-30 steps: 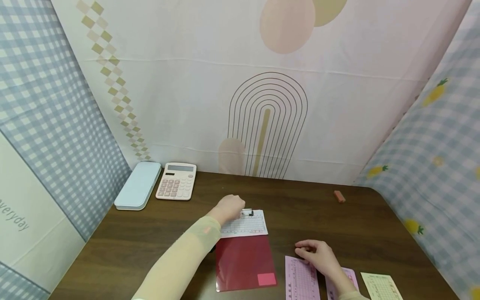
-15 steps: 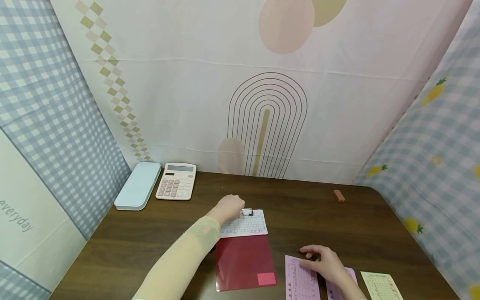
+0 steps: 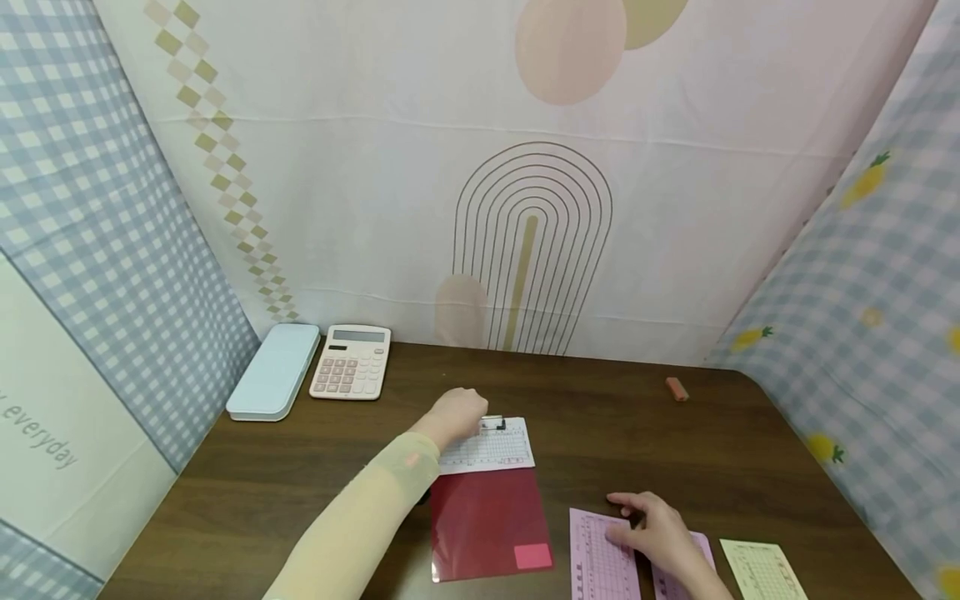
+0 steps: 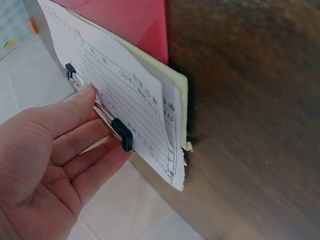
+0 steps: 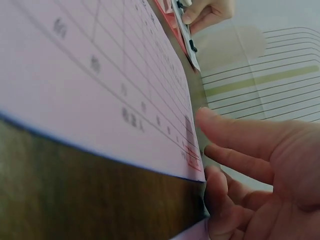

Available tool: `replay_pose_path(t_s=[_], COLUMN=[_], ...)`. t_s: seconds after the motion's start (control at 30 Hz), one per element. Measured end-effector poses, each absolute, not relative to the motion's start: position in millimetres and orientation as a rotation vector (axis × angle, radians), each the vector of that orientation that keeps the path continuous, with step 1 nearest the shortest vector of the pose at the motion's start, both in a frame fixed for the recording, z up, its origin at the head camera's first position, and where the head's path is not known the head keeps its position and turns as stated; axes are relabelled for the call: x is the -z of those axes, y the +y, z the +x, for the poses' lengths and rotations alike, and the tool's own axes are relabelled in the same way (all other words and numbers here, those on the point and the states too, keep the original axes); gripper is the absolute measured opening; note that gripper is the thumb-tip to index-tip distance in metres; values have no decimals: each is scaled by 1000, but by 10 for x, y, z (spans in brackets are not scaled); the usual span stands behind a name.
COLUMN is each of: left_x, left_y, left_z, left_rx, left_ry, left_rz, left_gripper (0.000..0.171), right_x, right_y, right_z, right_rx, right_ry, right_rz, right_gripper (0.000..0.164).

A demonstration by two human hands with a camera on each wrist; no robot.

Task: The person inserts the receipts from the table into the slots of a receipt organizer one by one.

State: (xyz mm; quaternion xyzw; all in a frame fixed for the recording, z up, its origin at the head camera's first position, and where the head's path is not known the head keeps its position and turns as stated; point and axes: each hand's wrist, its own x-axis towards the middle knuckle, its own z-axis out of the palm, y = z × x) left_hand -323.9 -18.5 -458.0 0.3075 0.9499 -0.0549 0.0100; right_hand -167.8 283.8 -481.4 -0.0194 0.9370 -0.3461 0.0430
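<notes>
My left hand (image 3: 456, 414) pinches the metal clip (image 4: 121, 134) at the far end of a stack of white printed forms (image 3: 491, 452). In the left wrist view the thumb lies on top and the fingers are bent below; the clip has black ends. A flat red board (image 3: 489, 521) with a pink rectangle extends from the forms toward me. My right hand (image 3: 660, 535) is at the far right edge of a pink printed form (image 3: 602, 557), thumb apart from the bent fingers and nothing gripped. Beneath that hand lies a second pink form (image 3: 703, 543), partly hidden.
Farther right lies a pale green form (image 3: 762, 569). A white calculator (image 3: 351, 363) and a light blue case (image 3: 275, 372) stand at the back left. At the back right is a small orange-red block (image 3: 677, 389). Hanging fabric encloses the dark wooden table (image 3: 585, 417).
My right hand has moved slightly right and toward me, and its thumb has spread from the fingers. The left hand keeps its place on the clip.
</notes>
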Motion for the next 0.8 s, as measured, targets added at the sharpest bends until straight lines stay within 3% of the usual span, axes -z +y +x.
replay_pose_path(t_s=[0.8], left_x=[4569], left_y=[-196], left_z=[-3240], left_rx=[170], left_ry=[2971], left_rz=[949], left_gripper=[6], right_x=[4829], right_y=[2790], right_z=[-1712], right_rx=[826], right_ry=[3049], right_rz=[-20], right_gripper=[40])
